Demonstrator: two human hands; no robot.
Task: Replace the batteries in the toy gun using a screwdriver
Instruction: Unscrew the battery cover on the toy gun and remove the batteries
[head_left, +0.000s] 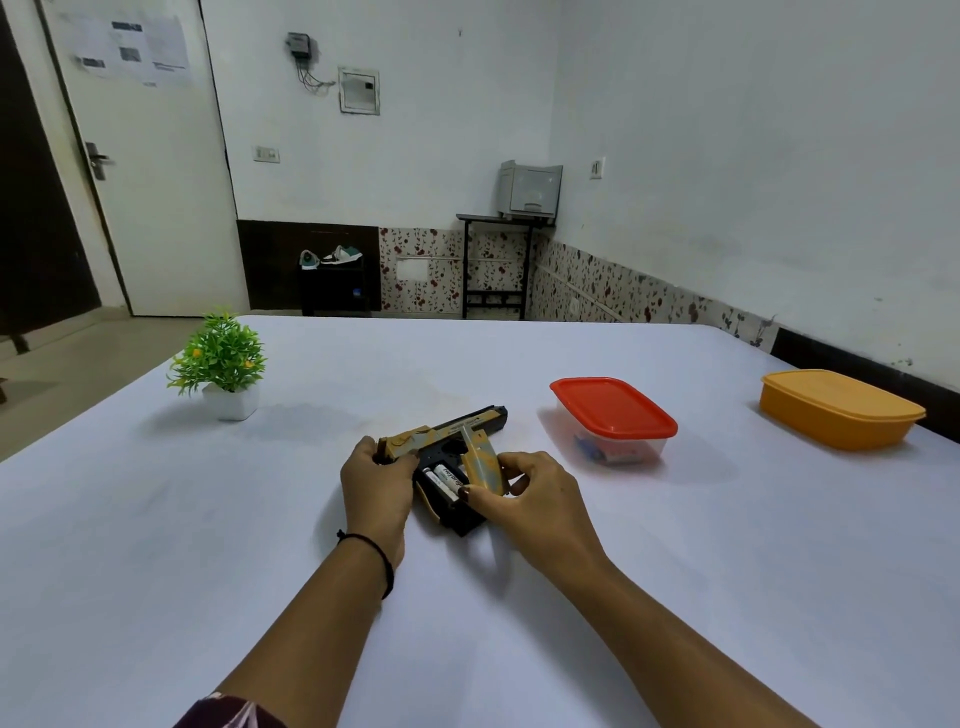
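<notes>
A tan and black toy gun (451, 427) lies on its side in the middle of the white table (675, 571), barrel pointing away to the right. Its grip compartment is uncovered, showing two white batteries (442, 482) side by side. My left hand (375, 488) grips the gun's rear end. My right hand (524, 496) pinches the tan battery cover (483, 467), held tilted just above the right side of the compartment. No screwdriver is in sight.
A clear box with a red lid (613, 415) stands right of the gun with small items inside. An orange lidded box (839, 408) sits at the far right edge. A small potted plant (221, 364) stands at the back left.
</notes>
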